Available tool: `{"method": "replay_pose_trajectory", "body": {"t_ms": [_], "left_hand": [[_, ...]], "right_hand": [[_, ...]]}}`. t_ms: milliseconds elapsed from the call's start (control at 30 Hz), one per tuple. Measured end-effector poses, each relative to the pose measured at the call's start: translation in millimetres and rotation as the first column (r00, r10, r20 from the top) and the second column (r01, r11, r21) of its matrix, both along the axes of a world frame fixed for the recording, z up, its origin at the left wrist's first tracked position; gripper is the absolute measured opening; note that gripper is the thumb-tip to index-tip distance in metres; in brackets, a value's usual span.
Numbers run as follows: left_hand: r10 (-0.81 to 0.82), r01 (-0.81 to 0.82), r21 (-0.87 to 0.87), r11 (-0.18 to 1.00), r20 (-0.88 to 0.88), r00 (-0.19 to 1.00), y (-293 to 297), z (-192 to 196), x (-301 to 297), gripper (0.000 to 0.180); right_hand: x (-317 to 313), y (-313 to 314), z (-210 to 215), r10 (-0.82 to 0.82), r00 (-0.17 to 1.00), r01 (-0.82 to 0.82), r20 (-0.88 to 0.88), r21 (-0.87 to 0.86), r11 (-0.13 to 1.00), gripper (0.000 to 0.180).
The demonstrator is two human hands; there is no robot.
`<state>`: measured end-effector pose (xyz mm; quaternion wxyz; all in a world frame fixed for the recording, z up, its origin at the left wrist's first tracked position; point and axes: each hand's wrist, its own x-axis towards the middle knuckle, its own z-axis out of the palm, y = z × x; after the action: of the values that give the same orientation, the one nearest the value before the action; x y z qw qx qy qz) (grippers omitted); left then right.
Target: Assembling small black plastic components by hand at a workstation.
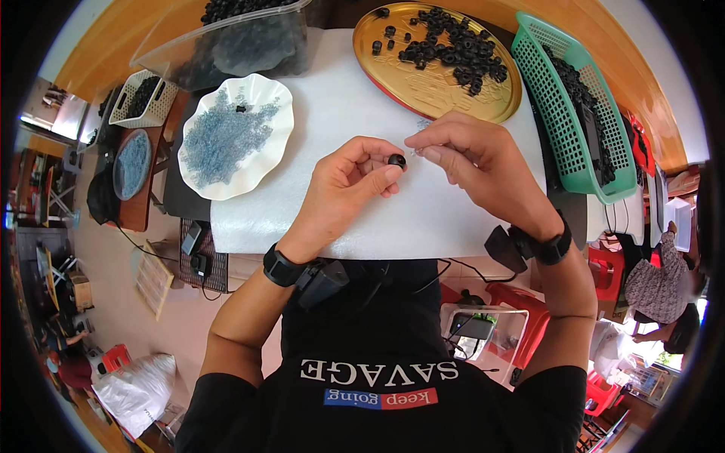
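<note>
My left hand [340,181] is closed on a small round black plastic part [397,160], held between thumb and fingers over the white table covering [362,226]. Just to its right, my right hand [483,162] pinches a tiny clear piece [417,152] between thumb and forefinger; its exact shape is too small to make out. The two hands are close but apart. To the left sits a white scalloped plate [278,143] heaped with tiny clear bluish pieces [226,143]. Beyond my right hand lies a round gold tray [393,75] bearing many black parts [461,57].
A clear plastic bin [257,57] of black parts stands at the far left. On the right is a green perforated basket [555,113] with more black pieces. A white basket [160,109] and a dish of bluish pieces [133,162] sit on a side table. Cables hang below the table edge.
</note>
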<state>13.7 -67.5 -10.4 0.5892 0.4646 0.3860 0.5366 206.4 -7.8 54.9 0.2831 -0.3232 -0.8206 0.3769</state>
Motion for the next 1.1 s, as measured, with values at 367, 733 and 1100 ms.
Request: {"method": "replay_pose_trajectory", "body": {"t_ms": [367, 733, 1100], "left_hand": [[-0.042, 0.041, 0.013, 0.999, 0.052, 0.998, -3.1, 2.1, -3.0, 0.023], [-0.131, 0.125, 0.083, 0.989, 0.069, 0.989, -9.4, 29.8, -3.8, 0.020], [-0.312, 0.313, 0.067, 0.947, -0.017, 0.950, 44.9, 36.8, -4.4, 0.020]], "right_hand": [[-10.4, -3.3, 12.5, -0.004, 0.998, 0.032, 0.067, -0.434, 0.900, 0.013], [-6.9, 21.4, 25.6, 0.142, 0.985, -0.163, -0.102, -0.830, 0.533, 0.024], [4.1, 112.8, 27.5, -0.119, 0.954, 0.189, 0.276, -0.244, 0.951, 0.018]]}}
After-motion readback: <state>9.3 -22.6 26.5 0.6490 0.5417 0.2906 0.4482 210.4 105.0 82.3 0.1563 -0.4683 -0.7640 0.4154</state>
